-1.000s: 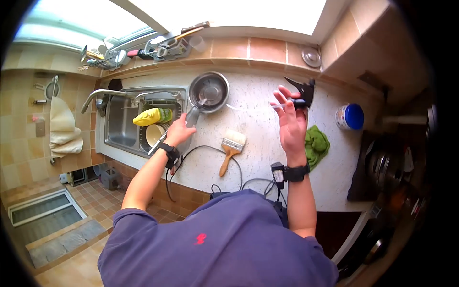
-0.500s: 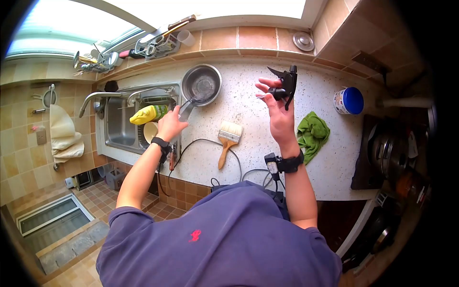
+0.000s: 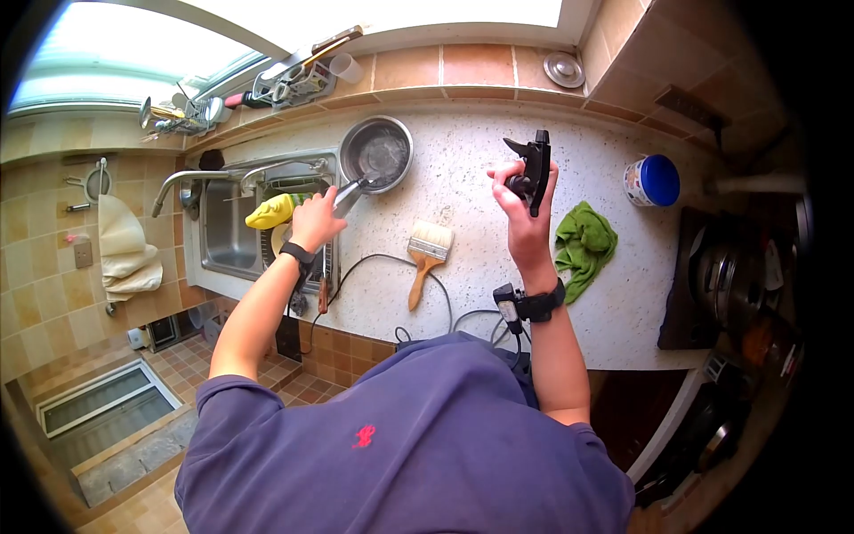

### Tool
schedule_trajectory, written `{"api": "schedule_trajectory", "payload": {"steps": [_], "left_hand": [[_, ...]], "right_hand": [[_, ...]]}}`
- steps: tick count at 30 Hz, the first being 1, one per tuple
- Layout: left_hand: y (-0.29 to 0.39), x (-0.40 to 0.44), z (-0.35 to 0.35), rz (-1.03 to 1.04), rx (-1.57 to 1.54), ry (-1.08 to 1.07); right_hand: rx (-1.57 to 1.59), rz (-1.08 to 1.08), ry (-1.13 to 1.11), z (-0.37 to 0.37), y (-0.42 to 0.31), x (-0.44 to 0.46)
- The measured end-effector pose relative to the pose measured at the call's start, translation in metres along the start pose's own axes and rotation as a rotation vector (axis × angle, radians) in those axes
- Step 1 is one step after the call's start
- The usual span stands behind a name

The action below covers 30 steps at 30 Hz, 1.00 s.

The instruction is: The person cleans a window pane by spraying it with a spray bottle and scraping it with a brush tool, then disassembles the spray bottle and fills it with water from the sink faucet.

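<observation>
My right hand (image 3: 531,233) is raised over the counter, with its fingers and thumb around a black trigger spray head (image 3: 535,173). No bottle is attached to it that I can see. Over the sink's right edge, my left hand (image 3: 318,221) is closed about the handle end of a metal saucepan (image 3: 377,153); its fingertips are partly hidden. Just left of that hand, a yellow bottle (image 3: 269,212) with a green part lies tilted over the sink, partly covered by the hand. A wide paintbrush (image 3: 427,258) with a wooden handle lies on the counter between both hands.
A green cloth (image 3: 587,247) lies right of my right wrist, near a blue-lidded tub (image 3: 656,182). The sink (image 3: 228,254) and faucet (image 3: 182,180) are at left. A cable (image 3: 374,258) crosses the counter's front. Dark cookware (image 3: 725,280) stands at far right.
My right hand has turned a little, and its fingers are curled more closely around the spray head. The left hand has shifted slightly forward along the bottle and saucepan handle.
</observation>
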<state>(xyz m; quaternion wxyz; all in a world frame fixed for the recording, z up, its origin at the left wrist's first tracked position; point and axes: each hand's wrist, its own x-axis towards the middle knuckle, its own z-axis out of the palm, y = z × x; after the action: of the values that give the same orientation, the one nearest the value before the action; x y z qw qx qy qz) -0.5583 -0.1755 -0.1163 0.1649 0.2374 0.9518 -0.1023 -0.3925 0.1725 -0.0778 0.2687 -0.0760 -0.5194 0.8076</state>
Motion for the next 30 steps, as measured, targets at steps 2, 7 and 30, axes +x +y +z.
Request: {"api": "schedule_trajectory", "payload": {"steps": [2, 7, 30], "left_hand": [[0.0, 0.004, -0.003, 0.005, 0.023, -0.012], [-0.001, 0.006, -0.006, 0.02, 0.064, -0.026], [0.004, 0.018, -0.028, 0.123, 0.259, 0.019]], "right_hand": [[0.022, -0.006, 0.035, -0.002, 0.002, 0.001], [0.056, 0.025, 0.05, -0.009, 0.003, 0.003], [0.081, -0.014, 0.165, -0.015, 0.004, 0.0]]}}
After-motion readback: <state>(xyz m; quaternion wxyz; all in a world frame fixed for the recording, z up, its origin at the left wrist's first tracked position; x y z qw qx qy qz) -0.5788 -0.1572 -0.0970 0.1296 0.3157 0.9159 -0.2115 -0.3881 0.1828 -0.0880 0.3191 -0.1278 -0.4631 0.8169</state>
